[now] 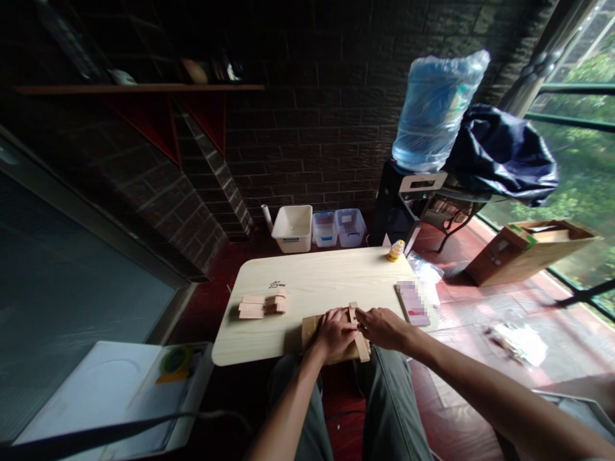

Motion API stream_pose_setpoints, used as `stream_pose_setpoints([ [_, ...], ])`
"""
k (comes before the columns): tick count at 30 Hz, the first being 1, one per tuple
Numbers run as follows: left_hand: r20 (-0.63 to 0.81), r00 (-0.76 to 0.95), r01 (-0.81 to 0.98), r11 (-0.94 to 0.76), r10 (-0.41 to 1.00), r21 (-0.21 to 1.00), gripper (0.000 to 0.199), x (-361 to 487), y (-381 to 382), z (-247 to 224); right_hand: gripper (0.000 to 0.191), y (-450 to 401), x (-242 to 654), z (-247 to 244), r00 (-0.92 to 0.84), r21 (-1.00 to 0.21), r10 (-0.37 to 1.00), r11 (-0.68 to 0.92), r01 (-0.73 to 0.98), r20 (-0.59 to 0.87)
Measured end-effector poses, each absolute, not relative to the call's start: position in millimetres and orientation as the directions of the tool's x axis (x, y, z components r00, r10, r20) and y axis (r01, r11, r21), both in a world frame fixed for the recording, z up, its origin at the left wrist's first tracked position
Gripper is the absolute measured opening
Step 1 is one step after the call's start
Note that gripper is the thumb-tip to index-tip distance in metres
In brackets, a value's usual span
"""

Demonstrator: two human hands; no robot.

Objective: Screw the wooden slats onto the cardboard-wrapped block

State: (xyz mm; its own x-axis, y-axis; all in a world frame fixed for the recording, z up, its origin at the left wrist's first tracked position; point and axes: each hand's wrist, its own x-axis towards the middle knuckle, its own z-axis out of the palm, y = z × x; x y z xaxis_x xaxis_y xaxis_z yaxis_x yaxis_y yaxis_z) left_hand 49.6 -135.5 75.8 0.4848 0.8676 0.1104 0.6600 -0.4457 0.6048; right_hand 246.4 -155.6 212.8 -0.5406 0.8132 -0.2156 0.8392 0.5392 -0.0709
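Note:
At the near edge of the table, a brown box-like block [309, 330] sits in front of my knees. A light wooden strip [361, 349] with small holes lies crosswise over its right part. My left hand [332, 333] bears down on the block, its fingers and thumb reaching the strip's left side. From the right, my right hand [380, 325] is closed over the strip, its fingertips meeting near a hole. Whatever is pinched there is too small to make out. Joined wooden pieces [262, 304] lie on the table's left part, with small dark screws [277, 285] behind them.
The pale table [307, 272] carries a yellow-capped bottle [396, 251] at its far right corner and a pink booklet [413, 303] on the right. Plastic bins [293, 229] stand behind it beside a water dispenser [401, 198]. A cardboard box [504, 256] rests on the floor.

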Motion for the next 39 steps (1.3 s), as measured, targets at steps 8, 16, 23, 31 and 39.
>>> stream_pose_setpoints([
  [8,0.101,0.483,0.663,-0.439,0.87,0.606,0.017,49.2,-136.3,76.2,0.029,-153.4,251.6,213.6,-0.602,-0.101,0.775,0.594,0.798,-0.193],
  [16,0.102,0.491,0.661,-0.447,0.865,0.602,0.018,49.5,-136.1,76.0,0.027,-153.1,249.8,205.9,-0.6,-0.1,0.776,0.593,0.799,-0.197],
  [23,0.091,0.495,0.664,-0.444,0.864,0.602,0.017,50.3,-136.4,79.8,0.031,-154.4,245.4,208.4,-0.559,-0.074,0.802,0.558,0.827,-0.207],
  [31,0.087,0.491,0.653,-0.432,0.867,0.621,0.017,50.9,-136.2,83.2,0.041,-159.9,245.0,223.8,-0.584,-0.094,0.782,0.578,0.81,-0.218],
  [39,0.068,0.482,0.668,-0.416,0.874,0.616,0.018,52.0,-136.5,83.4,0.028,-159.3,249.7,222.7,-0.589,-0.115,0.774,0.58,0.807,-0.232],
])
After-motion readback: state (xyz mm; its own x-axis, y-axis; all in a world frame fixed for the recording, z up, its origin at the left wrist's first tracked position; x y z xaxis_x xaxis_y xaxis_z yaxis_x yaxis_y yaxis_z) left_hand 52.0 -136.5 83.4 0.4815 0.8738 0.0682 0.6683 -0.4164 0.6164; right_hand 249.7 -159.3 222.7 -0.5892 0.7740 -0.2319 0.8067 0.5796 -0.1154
